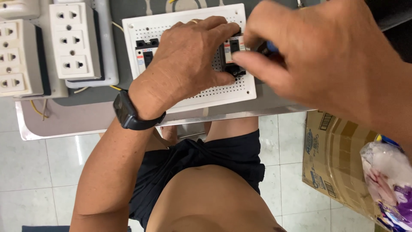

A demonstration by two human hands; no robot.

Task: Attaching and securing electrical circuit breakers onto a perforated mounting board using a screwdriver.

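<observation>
Now your left hand [189, 60] presses one breaker [234, 53] onto the board [240, 90]; a second breaker [145, 53] sits at 9 o'clock. Your right hand [317, 56] pinches a mostly hidden blue-handled tool [269, 47].

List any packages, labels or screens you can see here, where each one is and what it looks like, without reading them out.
Cardboard box: on the tiled floor at right, brown, with blue printed panels and a barcode.
Plastic bag: on top of the box, far right, clear with purple and white packs inside.
Breaker labels: small white strips with red marks on the black breakers, on the white perforated board.
Smartwatch: on the left wrist, black; its screen faces away.
</observation>
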